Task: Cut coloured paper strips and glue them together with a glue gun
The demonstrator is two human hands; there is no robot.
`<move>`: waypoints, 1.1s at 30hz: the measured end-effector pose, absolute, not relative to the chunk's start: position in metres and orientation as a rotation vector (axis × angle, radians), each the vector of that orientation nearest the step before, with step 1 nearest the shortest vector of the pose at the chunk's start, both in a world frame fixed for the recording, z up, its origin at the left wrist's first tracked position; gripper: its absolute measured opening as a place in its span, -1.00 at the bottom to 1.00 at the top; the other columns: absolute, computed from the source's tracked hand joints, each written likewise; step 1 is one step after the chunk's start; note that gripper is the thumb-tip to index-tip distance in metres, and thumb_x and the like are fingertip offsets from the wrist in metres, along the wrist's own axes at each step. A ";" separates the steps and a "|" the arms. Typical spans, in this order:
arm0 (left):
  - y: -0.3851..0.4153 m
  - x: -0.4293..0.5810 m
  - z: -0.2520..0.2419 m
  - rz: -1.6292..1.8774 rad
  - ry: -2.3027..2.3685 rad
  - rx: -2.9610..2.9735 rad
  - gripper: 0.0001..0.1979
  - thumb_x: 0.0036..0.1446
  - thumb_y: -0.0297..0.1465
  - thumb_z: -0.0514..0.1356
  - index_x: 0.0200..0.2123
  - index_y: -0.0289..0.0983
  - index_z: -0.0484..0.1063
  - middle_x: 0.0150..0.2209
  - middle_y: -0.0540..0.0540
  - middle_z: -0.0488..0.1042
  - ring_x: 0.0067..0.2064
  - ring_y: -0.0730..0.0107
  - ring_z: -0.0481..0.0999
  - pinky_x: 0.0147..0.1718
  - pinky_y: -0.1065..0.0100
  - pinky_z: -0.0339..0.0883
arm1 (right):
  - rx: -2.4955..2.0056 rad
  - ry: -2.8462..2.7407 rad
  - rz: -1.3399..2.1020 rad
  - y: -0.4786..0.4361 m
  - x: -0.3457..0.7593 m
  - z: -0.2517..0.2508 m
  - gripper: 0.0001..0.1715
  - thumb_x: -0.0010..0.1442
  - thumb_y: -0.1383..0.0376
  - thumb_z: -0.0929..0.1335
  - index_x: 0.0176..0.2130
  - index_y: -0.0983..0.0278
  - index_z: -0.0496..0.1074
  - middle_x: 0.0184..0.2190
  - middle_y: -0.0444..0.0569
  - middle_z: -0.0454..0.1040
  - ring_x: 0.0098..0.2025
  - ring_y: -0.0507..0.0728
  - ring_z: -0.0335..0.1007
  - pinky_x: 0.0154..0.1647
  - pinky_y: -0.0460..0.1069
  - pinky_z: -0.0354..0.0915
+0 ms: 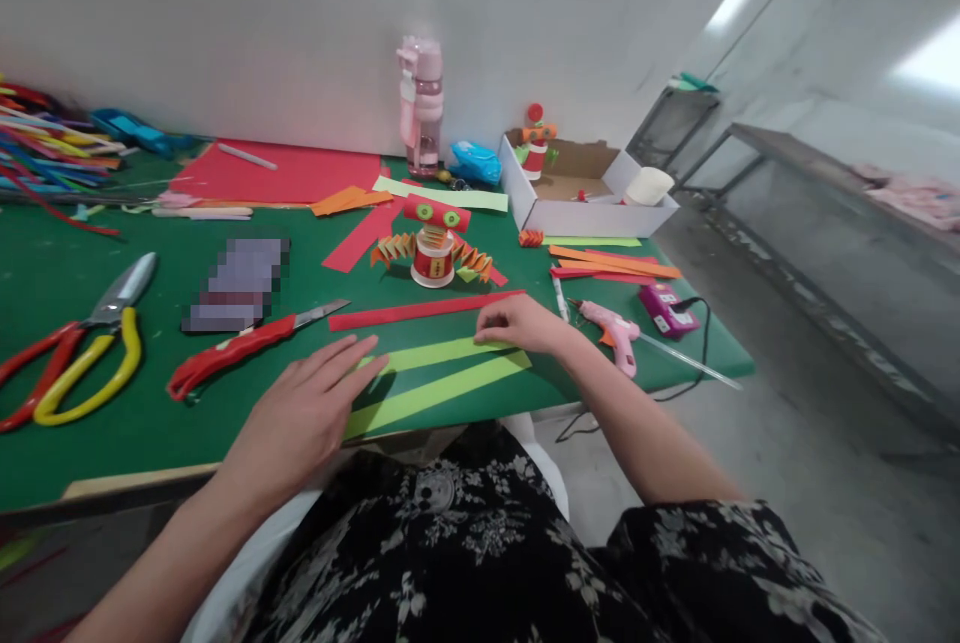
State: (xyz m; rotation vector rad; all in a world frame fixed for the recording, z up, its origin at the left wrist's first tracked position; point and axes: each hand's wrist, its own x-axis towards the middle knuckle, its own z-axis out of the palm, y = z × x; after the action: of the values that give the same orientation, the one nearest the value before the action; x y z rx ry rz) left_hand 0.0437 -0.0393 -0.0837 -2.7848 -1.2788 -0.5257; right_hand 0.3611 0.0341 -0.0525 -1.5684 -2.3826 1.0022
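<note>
Two light green paper strips lie side by side near the table's front edge: an upper strip and a lower strip. My left hand rests flat with fingers stretched over their left ends, covering part of them. At the right end of the upper strip, my right hand is closed, thumb and fingers pinched on the paper. A red paper strip lies just beyond. Behind it stands a paper-cup figure with a red tube head, green eyes and folded orange arms.
On the left are pruning shears, a blurred-out flat object and a red-handled knife. A pink glue gun with a clear stick lies right. Behind stand a pink bottle and a white box holding another figure.
</note>
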 end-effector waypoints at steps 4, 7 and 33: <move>-0.030 0.048 -0.098 -0.496 -1.414 -2.837 -0.56 0.34 -0.35 -0.14 0.08 -0.22 0.45 0.12 -0.20 0.52 0.11 0.06 0.50 0.02 0.02 0.39 | -1.667 -2.281 0.514 0.005 0.357 -0.049 -0.64 0.24 0.24 0.41 0.02 0.31 0.49 -0.14 0.06 0.54 -0.13 0.17 0.43 -0.06 0.04 0.29; -0.027 0.039 -0.102 -0.559 -1.424 -2.849 -0.54 0.35 -0.26 -0.12 0.06 -0.25 0.47 0.06 -0.23 0.57 0.08 0.07 0.52 0.03 0.05 0.39 | -1.681 -2.138 0.160 -0.040 0.347 -0.054 -0.58 0.41 0.21 0.21 0.14 0.30 0.42 0.06 0.18 0.48 0.13 0.25 0.34 0.22 0.19 0.16; -0.097 -0.014 -0.080 -0.750 -1.555 -2.530 -0.60 0.31 -0.37 0.01 0.19 -0.11 0.28 0.11 -0.17 0.50 0.19 0.08 0.43 0.14 -0.02 0.34 | -1.604 -2.418 0.285 -0.122 0.302 -0.096 -0.20 0.31 -0.10 0.27 0.38 0.19 0.14 0.39 -0.02 0.13 0.45 0.42 -0.13 0.43 0.39 -0.20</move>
State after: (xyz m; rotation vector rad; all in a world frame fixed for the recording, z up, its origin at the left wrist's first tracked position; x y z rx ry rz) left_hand -0.0141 -0.0973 -0.0799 -2.5305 -1.5554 -0.7500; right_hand 0.3020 -0.1221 -0.0964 -1.6037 -2.4182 0.2845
